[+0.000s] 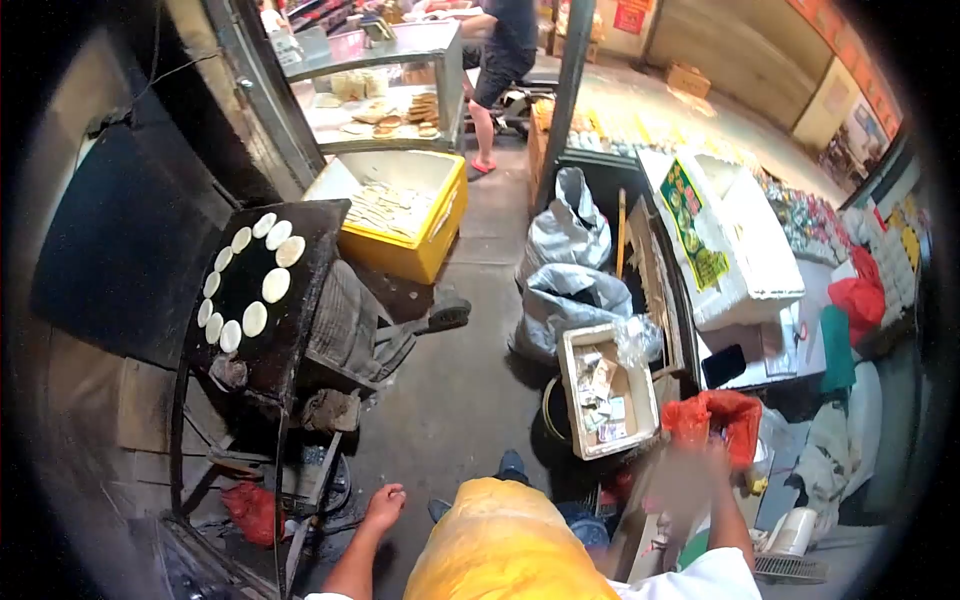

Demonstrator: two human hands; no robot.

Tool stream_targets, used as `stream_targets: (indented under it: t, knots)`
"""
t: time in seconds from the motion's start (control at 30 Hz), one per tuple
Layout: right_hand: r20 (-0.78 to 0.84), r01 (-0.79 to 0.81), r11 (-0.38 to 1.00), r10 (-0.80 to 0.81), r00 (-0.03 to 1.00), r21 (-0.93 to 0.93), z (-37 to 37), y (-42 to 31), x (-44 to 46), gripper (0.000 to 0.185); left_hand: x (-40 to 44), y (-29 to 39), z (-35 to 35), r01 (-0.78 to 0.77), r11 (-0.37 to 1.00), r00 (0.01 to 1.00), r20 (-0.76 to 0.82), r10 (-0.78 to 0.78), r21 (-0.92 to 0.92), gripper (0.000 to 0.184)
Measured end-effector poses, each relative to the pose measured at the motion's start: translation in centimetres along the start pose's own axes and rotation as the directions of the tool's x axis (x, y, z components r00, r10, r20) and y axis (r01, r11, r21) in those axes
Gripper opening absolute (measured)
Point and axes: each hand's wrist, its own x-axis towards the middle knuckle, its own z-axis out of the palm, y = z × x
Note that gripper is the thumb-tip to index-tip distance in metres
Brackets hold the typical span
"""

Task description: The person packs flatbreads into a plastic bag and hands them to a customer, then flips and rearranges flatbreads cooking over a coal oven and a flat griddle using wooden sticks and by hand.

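Low at the left, my left hand (385, 505) hangs over the floor, its fingers curled in, with nothing visible in them. My right hand (697, 475) is smeared by motion at the near edge of a red plastic bag (718, 418); its fingers cannot be made out. Left of that bag stands a white foam box (648, 418) with banknotes (602, 392) in it. A dark phone (723, 366) lies just beyond the red bag. Several round pale flatbreads (276, 286) lie in a ring on a black griddle (240, 272) at the left.
A yellow foam box (436, 238) of pale pieces stands behind the griddle. Grey sacks (566, 240) and a white foam box (735, 275) line the right side. A person (505, 60) is beyond the doorway, by a glass case (450, 95). Floor (430, 390) shows between both sides.
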Motion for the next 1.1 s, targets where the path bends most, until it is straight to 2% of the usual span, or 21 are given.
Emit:
stream_targets:
  t: [0.03,0.07,0.13,0.17,0.23,0.27,0.3,0.37,0.43,0.5,0.57,0.63,0.7,0.77,0.83,0.87,0.93,0.97,1.03,1.07,1.1]
  knots:
    - [0.048,-0.061,0.998,0.062,0.997,-0.025,1.0,0.7,0.5,0.04,0.0,-0.2,-0.3,-0.01,1.0,1.0,-0.009,0.01,-0.018,0.035]
    - [0.035,-0.047,0.999,0.047,0.998,-0.022,1.6,1.0,0.6,0.04,-0.1,-0.7,-0.8,0.0,1.0,1.0,-0.001,0.0,-0.008,0.035]
    - [-0.071,-0.073,0.98,0.087,0.994,0.186,3.1,1.4,0.2,0.041,-0.6,-2.3,-1.8,0.004,1.0,1.0,-0.002,-0.004,-0.01,0.034]
    - [-0.082,-0.055,0.981,0.071,0.994,0.188,4.4,2.4,0.4,0.041,-0.9,-3.5,-2.2,0.014,0.999,1.0,-0.015,-0.015,-0.04,0.034]
    - [-0.088,0.276,0.868,-0.264,0.961,0.412,8.0,5.6,1.6,0.04,-1.5,-7.2,-2.5,0.02,0.996,0.999,-0.033,-0.023,-0.087,0.034]
    - [0.048,0.044,0.961,-0.059,0.997,0.272,9.7,5.9,1.4,0.037,-1.2,-10.4,-2.5,0.05,0.985,0.998,-0.039,-0.057,-0.163,0.034]
    - [0.145,-0.184,0.978,0.169,0.975,0.095,11.0,6.3,1.5,0.034,-1.0,-13.7,-2.5,0.08,0.968,0.995,-0.041,-0.093,-0.237,0.034]
    - [0.192,-0.256,0.899,0.198,0.961,0.356,9.8,1.1,-4.2,0.029,-0.7,-20.9,-1.9,0.106,0.944,0.99,-0.054,-0.129,-0.312,0.032]
    - [0.168,-0.211,0.877,0.152,0.974,0.432,12.1,-2.9,-8.6,0.029,-2.2,-26.6,-2.1,0.131,0.916,0.983,-0.07,-0.17,-0.379,0.031]
    - [0.121,-0.147,0.798,0.094,0.988,0.584,15.0,-5.8,-12.3,0.032,-4.7,-29.5,-3.0,0.295,0.884,0.949,0.002,-0.316,-0.363,0.024]
    - [0.074,-0.086,0.695,0.048,0.996,0.714,17.5,-9.0,-16.4,0.037,-7.7,-30.9,-3.4,0.358,0.821,0.92,0.018,-0.391,-0.445,0.021]
    - [0.234,-0.168,0.682,-0.005,0.972,0.712,14.0,-16.5,-21.4,0.029,-10.2,-31.8,-3.7,0.417,0.749,0.885,0.043,-0.463,-0.515,0.018]
    - [0.435,-0.281,0.584,-0.138,0.89,0.761,15.1,-18.8,-22.4,0.027,-12.1,-31.0,-3.6,0.449,0.695,0.847,0.02,-0.531,-0.561,0.012]
    - [0.486,-0.163,0.714,-0.274,0.83,0.681,13.8,-21.7,-23.7,0.028,-13.8,-27.4,-3.8,0.462,0.731,0.831,-0.044,-0.555,-0.502,0.014]
    - [0.227,0.268,0.819,-0.427,0.875,0.507,17.4,-21.5,-22.0,0.031,-13.8,-26.7,-3.6,0.383,0.749,0.861,-0.085,-0.501,-0.541,0.015]
    - [0.23,0.27,0.819,-0.43,0.873,0.506,16.9,-22.1,-21.6,0.031,-12.9,-27.5,-3.1,0.385,0.747,0.859,-0.085,-0.505,-0.543,0.015]
    - [0.159,0.438,0.691,-0.62,0.768,0.575,15.5,-23.8,-20.3,0.034,-10.0,-29.1,-1.6,0.252,0.861,0.9,-0.22,-0.376,-0.442,0.023]
    - [0.158,0.443,0.69,-0.623,0.766,0.572,15.4,-24.4,-19.4,0.034,-8.4,-29.6,-0.8,0.251,0.859,0.9,-0.219,-0.376,-0.447,0.023]
    - [0.164,0.347,0.659,-0.584,0.795,0.668,15.1,-25.8,-16.8,0.034,-5.1,-29.3,0.7,0.129,0.797,0.924,-0.221,-0.313,-0.589,0.036]
    - [0.162,0.337,0.626,-0.603,0.781,0.703,16.0,-25.8,-14.6,0.032,-4.2,-27.2,0.8,0.126,0.793,0.923,-0.222,-0.314,-0.597,0.036]
    - [0.155,0.357,0.627,-0.613,0.775,0.692,16.1,-26.0,-12.6,0.033,-3.3,-24.9,0.5,0.224,0.842,0.908,-0.209,-0.363,-0.491,0.039]
